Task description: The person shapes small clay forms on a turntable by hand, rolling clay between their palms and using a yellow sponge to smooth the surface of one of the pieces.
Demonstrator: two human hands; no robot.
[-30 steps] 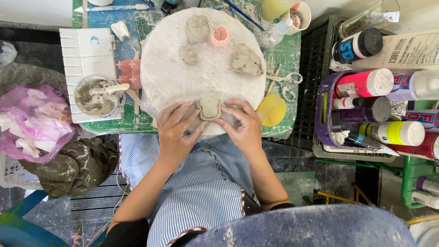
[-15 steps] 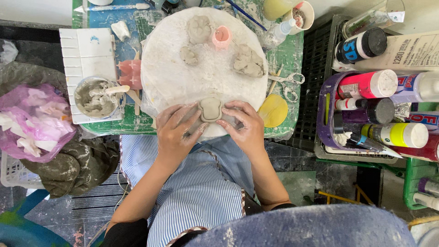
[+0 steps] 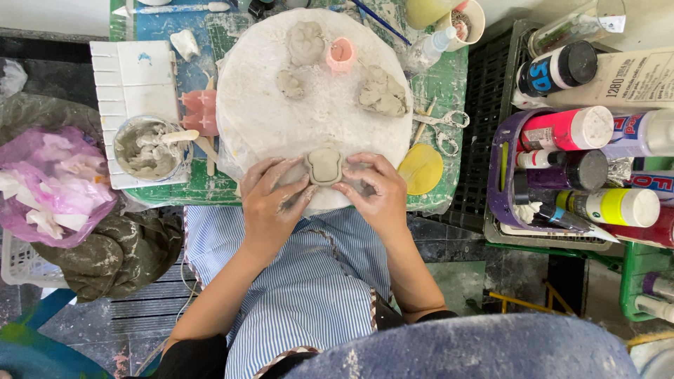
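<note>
Hands first: left hand and right hand sit at the near edge of the round white board, both smeared with clay, fingers curled in from either side so the grip pinches a small flat clay piece between the fingertips, and it lies right on the board's near rim. Striped apron fills the space below. Just right of the right hand there's a yellow sponge, with scissors a bit past it. Off to the left, a bowl of wet clay with a stick in it sits on a white tray. Further up the board are three clay lumps and a pink cup, on a green bench. Paint bottles crowd a crate on the right.
</note>
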